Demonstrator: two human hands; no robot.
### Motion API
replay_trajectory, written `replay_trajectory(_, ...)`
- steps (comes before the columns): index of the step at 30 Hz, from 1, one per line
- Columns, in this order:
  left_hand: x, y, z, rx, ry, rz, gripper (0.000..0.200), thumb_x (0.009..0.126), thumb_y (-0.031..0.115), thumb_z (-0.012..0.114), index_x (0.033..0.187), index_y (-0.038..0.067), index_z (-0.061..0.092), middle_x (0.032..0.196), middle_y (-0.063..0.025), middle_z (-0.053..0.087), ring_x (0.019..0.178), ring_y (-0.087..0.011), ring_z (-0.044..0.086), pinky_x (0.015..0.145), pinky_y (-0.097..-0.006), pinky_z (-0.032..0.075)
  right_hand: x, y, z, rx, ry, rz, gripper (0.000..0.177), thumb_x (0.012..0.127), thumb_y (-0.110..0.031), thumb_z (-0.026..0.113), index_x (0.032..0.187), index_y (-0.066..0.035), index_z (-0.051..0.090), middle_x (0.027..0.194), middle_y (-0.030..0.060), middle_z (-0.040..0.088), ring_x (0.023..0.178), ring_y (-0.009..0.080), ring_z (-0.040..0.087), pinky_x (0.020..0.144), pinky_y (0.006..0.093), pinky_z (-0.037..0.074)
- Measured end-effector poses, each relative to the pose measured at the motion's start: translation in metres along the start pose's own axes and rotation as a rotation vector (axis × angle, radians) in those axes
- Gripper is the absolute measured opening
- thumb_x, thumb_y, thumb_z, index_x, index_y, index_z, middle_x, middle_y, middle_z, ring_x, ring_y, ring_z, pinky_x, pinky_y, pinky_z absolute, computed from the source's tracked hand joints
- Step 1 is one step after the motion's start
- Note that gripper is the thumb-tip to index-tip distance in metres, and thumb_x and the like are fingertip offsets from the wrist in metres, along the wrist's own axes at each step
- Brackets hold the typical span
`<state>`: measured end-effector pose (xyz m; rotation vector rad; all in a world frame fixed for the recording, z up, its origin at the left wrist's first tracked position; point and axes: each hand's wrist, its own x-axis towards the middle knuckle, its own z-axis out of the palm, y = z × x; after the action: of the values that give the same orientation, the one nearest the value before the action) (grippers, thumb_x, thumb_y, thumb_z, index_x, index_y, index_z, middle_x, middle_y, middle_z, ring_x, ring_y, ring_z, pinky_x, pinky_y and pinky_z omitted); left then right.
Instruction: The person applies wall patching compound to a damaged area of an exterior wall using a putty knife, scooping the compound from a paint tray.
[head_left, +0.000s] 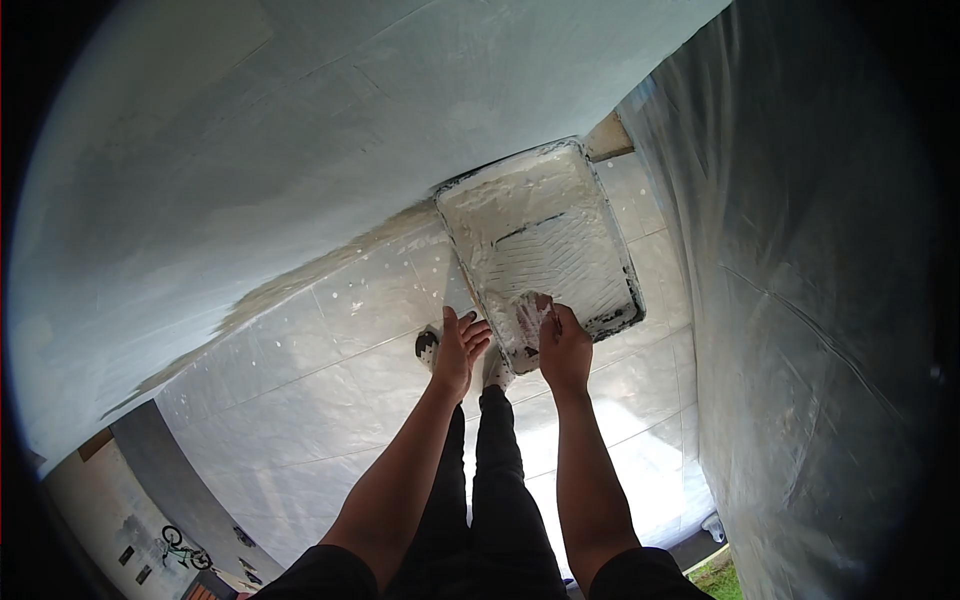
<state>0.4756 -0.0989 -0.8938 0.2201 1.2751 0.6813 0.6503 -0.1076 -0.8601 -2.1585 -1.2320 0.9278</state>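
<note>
My right hand (566,350) is closed on a paint-covered paintbrush (528,318), its bristles streaked with white, over the near end of a paint tray (620,240). The handle is mostly hidden by my fingers. Thick off-white paint coats the tray, and its ribbed slope shows through in the middle; the dark rim is smeared with paint. Just left of the tray's near corner, my left hand (459,352) is held open, fingers spread and nothing in it.
A pale, partly coated wall (300,140) rises along the left and top. Translucent plastic sheeting (790,300) hangs on the right. Paint spots dot the tiled floor (330,370) around my feet. A bicycle (186,547) stands far off at the lower left.
</note>
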Motion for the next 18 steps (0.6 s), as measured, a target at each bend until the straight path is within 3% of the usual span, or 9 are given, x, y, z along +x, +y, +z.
replay_trajectory(1,-0.002,-0.001,-0.001,-0.004,-0.003,-0.005,0.107,0.094,0.078,0.026,0.149,-0.014,0.022,0.140,-0.0281,0.046,0.130,-0.0325,0.048,0.114,-0.0422,0.034,-0.003,0.002,-0.006,0.026,0.067,0.076,0.021,0.093,-0.012,0.054,0.109,-0.002,0.064,0.089,0.0232,0.070,0.083,0.0417,0.069,0.069,0.0475,0.054)
replay_trajectory(2,-0.002,0.000,-0.002,-0.004,-0.001,-0.007,0.107,0.094,0.078,0.026,0.149,-0.014,0.022,0.140,-0.0281,0.046,0.130,-0.0325,0.048,0.114,-0.0422,0.034,-0.007,0.012,-0.008,0.042,0.184,0.039,0.021,0.093,-0.014,0.056,0.108,-0.002,0.065,0.082,0.0189,0.069,0.074,0.0343,0.069,0.067,0.0414,0.052)
replay_trajectory(5,-0.002,0.002,0.000,-0.005,-0.009,-0.014,0.107,0.094,0.078,0.026,0.148,-0.014,0.022,0.139,-0.0281,0.047,0.130,-0.0323,0.048,0.114,-0.0422,0.034,-0.024,0.033,-0.011,-0.064,0.252,0.058,0.020,0.093,-0.013,0.056,0.106,-0.001,0.065,0.080,0.0171,0.069,0.069,0.0314,0.067,0.065,0.0394,0.052)
replay_trajectory(11,0.002,-0.005,-0.004,-0.018,-0.007,0.002,0.107,0.094,0.078,0.026,0.148,-0.014,0.023,0.138,-0.0278,0.048,0.128,-0.0321,0.049,0.114,-0.0421,0.035,-0.034,0.026,0.011,0.035,0.117,0.138,0.021,0.093,-0.015,0.059,0.108,-0.002,0.065,0.081,0.0152,0.068,0.073,0.0272,0.067,0.069,0.0367,0.051)
replay_trajectory(13,0.001,-0.002,-0.003,-0.012,-0.001,-0.002,0.106,0.094,0.078,0.026,0.148,-0.014,0.023,0.137,-0.0276,0.049,0.128,-0.0321,0.049,0.114,-0.0421,0.035,-0.024,0.016,-0.002,0.117,0.147,0.214,0.021,0.092,-0.014,0.059,0.109,-0.003,0.066,0.082,0.0156,0.068,0.074,0.0276,0.067,0.068,0.0379,0.051)
replay_trajectory(18,0.004,-0.003,-0.004,-0.006,0.002,-0.012,0.106,0.094,0.078,0.027,0.148,-0.014,0.025,0.135,-0.0266,0.050,0.127,-0.0315,0.050,0.113,-0.0418,0.036,-0.013,0.023,-0.005,-0.097,0.183,0.178,0.023,0.091,-0.014,0.056,0.110,-0.005,0.065,0.092,0.0223,0.070,0.084,0.0422,0.069,0.073,0.0475,0.054)
